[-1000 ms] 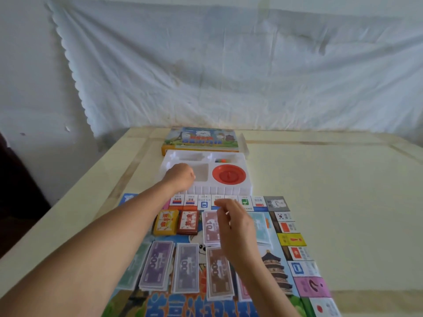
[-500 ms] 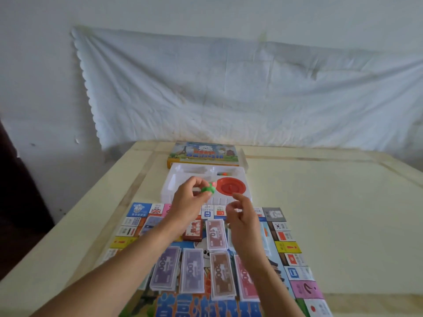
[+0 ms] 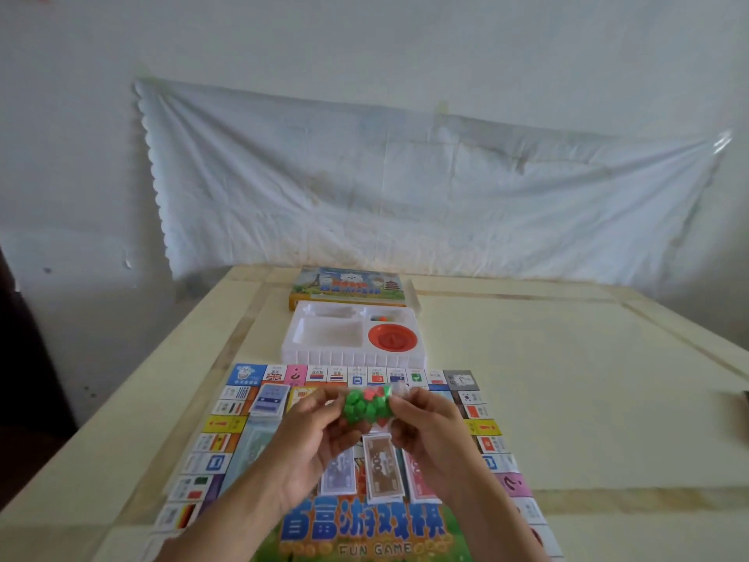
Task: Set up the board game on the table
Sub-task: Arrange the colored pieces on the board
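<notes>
A bag of green pieces (image 3: 366,406) held above the board (image 3: 364,525).

Both bare forearms reach forward and converge. The left grip (image 3: 312,440) and right grip (image 3: 429,432) face each other, fingers curled, pinching a green packet (image 3: 364,405) at its two ends.

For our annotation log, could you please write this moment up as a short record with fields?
hands: left hand and right hand both pinch a bundle of small green and red plastic pieces above the board
board: colourful printed game board lies flat on the pale wooden table
money: stacks of paper play banknotes lie on the board's middle
tray: white moulded plastic tray beyond the board, holding a round red plastic dish
box: illustrated cardboard box behind the tray
</notes>
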Motion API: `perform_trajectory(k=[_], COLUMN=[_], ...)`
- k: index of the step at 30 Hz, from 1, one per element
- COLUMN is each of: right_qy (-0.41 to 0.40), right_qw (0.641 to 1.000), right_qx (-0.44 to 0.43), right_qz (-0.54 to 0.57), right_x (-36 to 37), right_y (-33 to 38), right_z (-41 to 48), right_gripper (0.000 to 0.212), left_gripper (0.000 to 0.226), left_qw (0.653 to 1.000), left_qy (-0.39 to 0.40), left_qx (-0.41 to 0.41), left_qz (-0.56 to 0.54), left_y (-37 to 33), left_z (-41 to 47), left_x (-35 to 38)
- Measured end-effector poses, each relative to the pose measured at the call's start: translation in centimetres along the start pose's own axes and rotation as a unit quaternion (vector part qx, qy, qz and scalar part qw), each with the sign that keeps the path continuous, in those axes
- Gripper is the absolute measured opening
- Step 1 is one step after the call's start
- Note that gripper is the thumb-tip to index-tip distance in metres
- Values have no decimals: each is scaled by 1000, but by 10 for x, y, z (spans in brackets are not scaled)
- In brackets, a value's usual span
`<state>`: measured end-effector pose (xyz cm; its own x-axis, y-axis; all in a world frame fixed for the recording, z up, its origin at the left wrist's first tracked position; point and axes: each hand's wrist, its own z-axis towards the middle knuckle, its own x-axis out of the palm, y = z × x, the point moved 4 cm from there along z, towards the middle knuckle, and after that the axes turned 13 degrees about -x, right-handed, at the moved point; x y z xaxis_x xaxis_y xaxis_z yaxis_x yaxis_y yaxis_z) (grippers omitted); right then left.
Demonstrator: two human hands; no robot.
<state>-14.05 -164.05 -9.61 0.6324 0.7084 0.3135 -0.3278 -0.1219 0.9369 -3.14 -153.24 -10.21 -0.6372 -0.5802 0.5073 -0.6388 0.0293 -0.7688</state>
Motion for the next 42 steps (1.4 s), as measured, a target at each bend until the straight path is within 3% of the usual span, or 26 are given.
perform_trajectory(k=[3,7,11,19,23,25,29,34,42], right_qy=[9,16,12,24,54,76,77,70,45], right_qw=[999,993,985,983,989,989,989,989,987], right_qx=[25,18,33,76,86,86,87,88,81], right_qz=[-29,-119,-171,-163,-108,-90,-86,-98,-129], right_x=[3,8,13,19,31,37,43,45,47], right_y=[0,4,6,7,4,3,3,6,10], right_z=[-13,-23,-32,-49,-59,-62,-62,-61,-63], right_gripper=[16,12,6,6,10,10,9,8,12], left_gripper=[21,39,42,36,49,42,58,67,54], left_qw=[1000,993,990,980,934,910,894,845,854], left_qy=[-15,-35,-77,-111,-155,-121,15,-35,-42], left_qx=[-8,6,23,47,129,181,201,249,270], left_qz=[15,115,114,156,296,354,399,472,443], left_y=[11,17,21,30,29,26,23,19,16], left_z=[-9,-20,-28,-38,-51,-61,-79,-74,-83], left_x=[-7,-11,-17,-32,-27,-22,-2,-8,-11])
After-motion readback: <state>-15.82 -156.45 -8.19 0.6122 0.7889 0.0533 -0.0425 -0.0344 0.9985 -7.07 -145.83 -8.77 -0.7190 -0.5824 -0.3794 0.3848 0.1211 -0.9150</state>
